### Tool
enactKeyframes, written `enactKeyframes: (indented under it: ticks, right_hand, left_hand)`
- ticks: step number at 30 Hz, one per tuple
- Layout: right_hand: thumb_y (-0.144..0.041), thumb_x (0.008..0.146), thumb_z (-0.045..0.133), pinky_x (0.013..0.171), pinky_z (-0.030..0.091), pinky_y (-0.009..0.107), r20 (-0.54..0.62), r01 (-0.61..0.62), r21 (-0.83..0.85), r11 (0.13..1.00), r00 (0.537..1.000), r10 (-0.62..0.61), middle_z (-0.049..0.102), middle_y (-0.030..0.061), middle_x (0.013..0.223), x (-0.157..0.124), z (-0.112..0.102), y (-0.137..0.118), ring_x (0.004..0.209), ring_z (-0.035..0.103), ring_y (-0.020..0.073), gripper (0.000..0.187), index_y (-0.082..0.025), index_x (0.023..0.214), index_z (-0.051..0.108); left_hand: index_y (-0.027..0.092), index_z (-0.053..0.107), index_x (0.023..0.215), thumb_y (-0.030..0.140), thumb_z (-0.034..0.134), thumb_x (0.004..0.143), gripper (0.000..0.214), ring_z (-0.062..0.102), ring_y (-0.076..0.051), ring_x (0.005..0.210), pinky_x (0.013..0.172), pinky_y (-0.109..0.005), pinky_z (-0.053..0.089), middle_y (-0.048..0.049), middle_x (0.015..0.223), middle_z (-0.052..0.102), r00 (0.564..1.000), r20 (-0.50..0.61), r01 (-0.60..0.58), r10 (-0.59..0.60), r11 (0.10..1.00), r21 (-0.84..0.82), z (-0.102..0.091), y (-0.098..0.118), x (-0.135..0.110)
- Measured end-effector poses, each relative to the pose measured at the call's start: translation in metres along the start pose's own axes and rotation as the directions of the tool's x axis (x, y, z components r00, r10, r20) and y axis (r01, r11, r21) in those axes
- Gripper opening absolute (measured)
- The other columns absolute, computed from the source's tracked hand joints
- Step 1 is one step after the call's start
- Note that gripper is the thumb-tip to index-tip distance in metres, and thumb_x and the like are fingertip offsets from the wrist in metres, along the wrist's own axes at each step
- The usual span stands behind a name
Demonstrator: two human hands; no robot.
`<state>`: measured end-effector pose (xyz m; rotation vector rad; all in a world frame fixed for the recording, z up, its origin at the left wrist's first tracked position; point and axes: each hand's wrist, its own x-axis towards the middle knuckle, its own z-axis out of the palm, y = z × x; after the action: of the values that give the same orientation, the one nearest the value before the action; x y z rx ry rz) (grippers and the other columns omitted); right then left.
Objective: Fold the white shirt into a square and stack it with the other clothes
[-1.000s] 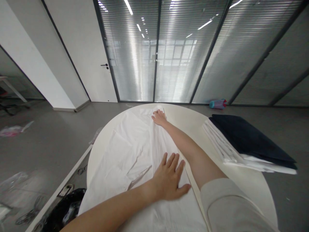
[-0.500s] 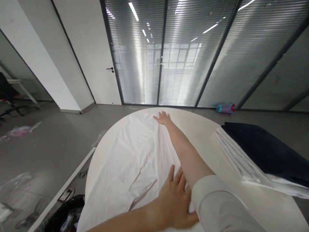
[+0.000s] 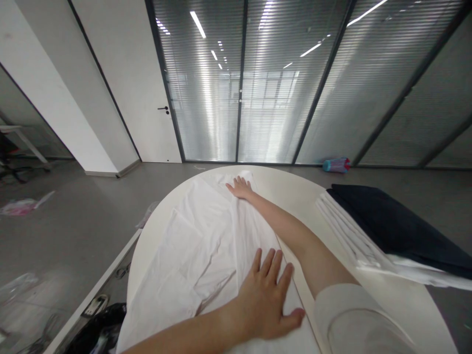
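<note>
Left hand [image 3: 267, 300] further up cloth [image 3: 199, 250]

Left hand [image 3: 266, 300] flat near, right hand [image 3: 240, 188] flat, arm outstretched.

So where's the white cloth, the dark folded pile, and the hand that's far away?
white cloth [image 3: 191, 246], head view, on its creased middle.
dark folded pile [image 3: 391, 221], head view, on its top layer.
right hand [image 3: 240, 188], head view, on the back of the hand.
</note>
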<state>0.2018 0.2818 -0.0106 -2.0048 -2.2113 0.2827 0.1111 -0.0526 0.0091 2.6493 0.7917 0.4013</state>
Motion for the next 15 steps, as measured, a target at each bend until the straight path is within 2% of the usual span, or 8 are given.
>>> enactKeyframes:
  ticks: [3, 7, 8, 10, 12, 13, 14, 15]
  right_hand:
    - [-0.076, 0.092, 0.015, 0.120, 0.004, 0.053, 0.011, -0.007, 0.007, 1.000, 1.000, 0.007, 0.004, 0.0130, 0.167, -0.002, 0.003, -0.001, 0.153, 0.002, 0.0297, 0.094, -0.011, 0.160, 0.016]
    - [-0.075, 0.092, 0.016, 0.120, 0.002, 0.053, -0.006, -0.014, 0.002, 1.000, 1.000, 0.014, 0.004, 0.0126, 0.167, -0.004, 0.002, -0.002, 0.153, 0.001, 0.0290, 0.093, -0.011, 0.159, 0.016]
    - [-0.074, 0.093, 0.016, 0.120, 0.003, 0.052, -0.013, -0.011, -0.001, 1.000, 1.000, 0.011, 0.005, 0.0123, 0.167, -0.004, 0.002, -0.002, 0.153, 0.002, 0.0286, 0.091, -0.012, 0.159, 0.017]
    - [-0.072, 0.094, 0.017, 0.120, 0.004, 0.051, -0.030, -0.006, -0.010, 1.000, 1.000, 0.006, 0.008, 0.0118, 0.167, -0.006, 0.001, -0.003, 0.153, 0.004, 0.0280, 0.088, -0.013, 0.159, 0.019]
    - [-0.069, 0.096, 0.020, 0.120, 0.006, 0.051, -0.045, -0.004, -0.019, 1.000, 0.999, 0.003, 0.010, 0.0118, 0.166, -0.008, 0.001, -0.003, 0.152, 0.006, 0.0278, 0.084, -0.014, 0.159, 0.020]
    - [-0.067, 0.096, 0.021, 0.120, 0.006, 0.051, -0.051, -0.004, -0.024, 1.000, 0.999, 0.003, 0.011, 0.0122, 0.166, -0.008, 0.001, -0.003, 0.152, 0.007, 0.0280, 0.082, -0.014, 0.158, 0.021]
    - [-0.066, 0.096, 0.023, 0.120, 0.006, 0.051, -0.056, -0.005, -0.028, 1.000, 0.998, 0.003, 0.012, 0.0126, 0.166, -0.009, 0.002, -0.003, 0.152, 0.008, 0.0282, 0.081, -0.014, 0.158, 0.022]
    - [-0.065, 0.096, 0.023, 0.120, 0.007, 0.050, -0.060, -0.005, -0.031, 1.000, 0.998, 0.003, 0.012, 0.0129, 0.166, -0.009, 0.002, -0.003, 0.152, 0.008, 0.0284, 0.080, -0.014, 0.158, 0.022]
  left_hand:
    - [0.010, 0.021, 0.158, 0.056, 0.040, 0.096, 0.079, 0.001, -0.038, 0.151, 0.121, -0.061, 0.006, -0.0234, 0.162, 0.009, 1.000, -0.002, -0.018, 0.018, 0.999, 0.033, 0.005, 0.003, -0.003]
    - [0.008, 0.019, 0.158, 0.058, 0.048, 0.093, 0.087, 0.000, -0.040, 0.150, 0.120, -0.062, 0.013, -0.0250, 0.162, 0.010, 0.993, -0.003, -0.117, 0.118, 0.987, 0.105, 0.017, 0.014, -0.020]
    - [0.010, 0.020, 0.158, 0.056, 0.049, 0.094, 0.084, 0.005, -0.041, 0.150, 0.119, -0.062, 0.017, -0.0244, 0.161, 0.015, 0.987, -0.016, -0.154, 0.158, 0.978, 0.138, 0.019, 0.017, -0.026]
    - [0.022, 0.027, 0.157, 0.044, 0.051, 0.098, 0.068, 0.025, -0.038, 0.148, 0.117, -0.058, 0.030, -0.0185, 0.159, 0.031, 0.965, -0.036, -0.248, 0.259, 0.950, 0.191, 0.018, 0.018, -0.041]
    - [0.033, 0.037, 0.152, 0.035, 0.050, 0.099, 0.054, 0.047, -0.030, 0.138, 0.111, -0.047, 0.044, -0.0092, 0.151, 0.048, 0.943, -0.045, -0.318, 0.331, 0.932, 0.174, 0.003, 0.014, -0.060]
    - [0.035, 0.042, 0.148, 0.032, 0.050, 0.099, 0.050, 0.054, -0.025, 0.132, 0.107, -0.040, 0.049, -0.0055, 0.147, 0.053, 0.946, -0.062, -0.307, 0.318, 0.941, 0.142, -0.009, 0.009, -0.073]
    - [0.033, 0.046, 0.145, 0.034, 0.052, 0.098, 0.047, 0.057, -0.023, 0.129, 0.104, -0.036, 0.051, -0.0050, 0.144, 0.057, 0.964, -0.094, -0.238, 0.247, 0.966, 0.101, -0.024, 0.002, -0.088]
    - [0.031, 0.051, 0.142, 0.035, 0.053, 0.096, 0.046, 0.058, -0.024, 0.127, 0.104, -0.038, 0.051, -0.0067, 0.140, 0.059, 0.981, -0.172, -0.083, 0.094, 0.994, 0.072, -0.038, -0.007, -0.105]
